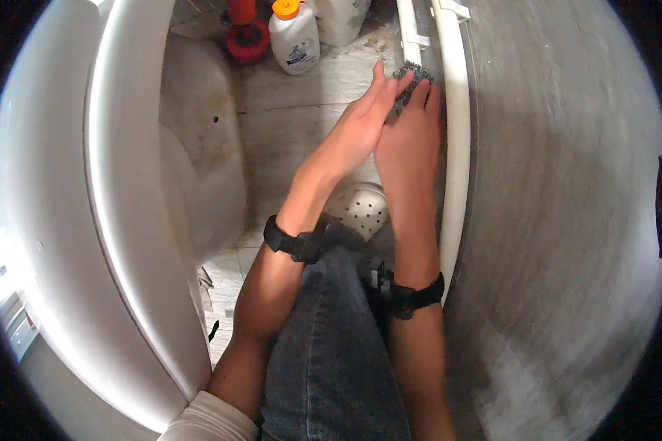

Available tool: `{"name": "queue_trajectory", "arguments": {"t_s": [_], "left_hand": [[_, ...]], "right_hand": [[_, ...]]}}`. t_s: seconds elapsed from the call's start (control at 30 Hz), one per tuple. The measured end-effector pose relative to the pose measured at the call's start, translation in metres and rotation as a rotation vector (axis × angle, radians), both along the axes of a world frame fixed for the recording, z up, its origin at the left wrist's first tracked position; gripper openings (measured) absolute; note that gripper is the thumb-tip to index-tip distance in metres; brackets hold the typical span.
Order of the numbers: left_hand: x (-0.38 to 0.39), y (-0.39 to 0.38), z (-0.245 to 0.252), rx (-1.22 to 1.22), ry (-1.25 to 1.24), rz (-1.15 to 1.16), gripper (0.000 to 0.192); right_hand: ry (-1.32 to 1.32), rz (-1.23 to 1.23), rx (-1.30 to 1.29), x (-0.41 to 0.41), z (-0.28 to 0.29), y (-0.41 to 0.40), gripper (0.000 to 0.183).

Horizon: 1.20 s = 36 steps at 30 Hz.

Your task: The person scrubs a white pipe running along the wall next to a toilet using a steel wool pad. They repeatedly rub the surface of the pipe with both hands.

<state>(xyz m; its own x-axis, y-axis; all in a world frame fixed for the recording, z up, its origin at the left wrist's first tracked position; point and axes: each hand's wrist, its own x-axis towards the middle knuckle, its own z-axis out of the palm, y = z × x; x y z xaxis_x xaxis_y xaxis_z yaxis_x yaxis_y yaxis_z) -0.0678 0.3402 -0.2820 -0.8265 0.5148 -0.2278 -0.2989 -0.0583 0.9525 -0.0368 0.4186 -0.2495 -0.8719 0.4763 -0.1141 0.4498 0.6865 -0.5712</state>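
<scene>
My right hand (pixel 409 132) is closed over a dark grey metal scouring pad (pixel 411 70), low beside the wall. The pad sits at the lower visible part of a thin white pipe (pixel 410 33); whether it touches the pipe is hard to tell. Alongside lies my left hand (pixel 364 118), its fingers stretched out and one raised apart from the others. A left fingertip reaches the pad's near edge, and the two hands touch at their sides. Black straps circle both wrists.
A white toilet (pixel 204 138) flanks me on the left. Behind stand a white bottle with an orange cap (pixel 295 41), a red object with a round base (pixel 247 41) and a stained white container (pixel 342 19). A thicker white pipe (pixel 455 138) follows the grey wall (pixel 557 165). My perforated white shoe (pixel 368 206) rests on the tiled floor (pixel 281 132).
</scene>
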Motion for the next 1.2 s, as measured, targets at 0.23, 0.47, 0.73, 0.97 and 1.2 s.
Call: {"name": "queue_trajectory", "arguments": {"t_s": [0.23,0.47,0.73,0.97,1.2], "left_hand": [[0.020,-0.016,0.034,-0.309,0.084,-0.301,0.074],[0.030,-0.005,0.029,-0.270,0.219,-0.239,0.072],[0.015,-0.003,0.027,-0.235,0.335,-0.197,0.076],[-0.003,0.000,0.013,-0.125,0.239,-0.188,0.078],[-0.001,0.002,0.012,-0.025,0.163,-0.170,0.082]], "right_hand": [[-0.016,0.061,0.132,0.045,-0.001,-0.006,0.062],[0.079,0.183,0.182,0.050,-0.012,-0.002,0.063],[0.130,0.125,0.055,0.029,-0.022,-0.001,0.072],[0.157,0.169,0.163,0.010,-0.026,0.002,0.072],[0.112,0.127,0.076,0.009,-0.010,0.002,0.068]]}}
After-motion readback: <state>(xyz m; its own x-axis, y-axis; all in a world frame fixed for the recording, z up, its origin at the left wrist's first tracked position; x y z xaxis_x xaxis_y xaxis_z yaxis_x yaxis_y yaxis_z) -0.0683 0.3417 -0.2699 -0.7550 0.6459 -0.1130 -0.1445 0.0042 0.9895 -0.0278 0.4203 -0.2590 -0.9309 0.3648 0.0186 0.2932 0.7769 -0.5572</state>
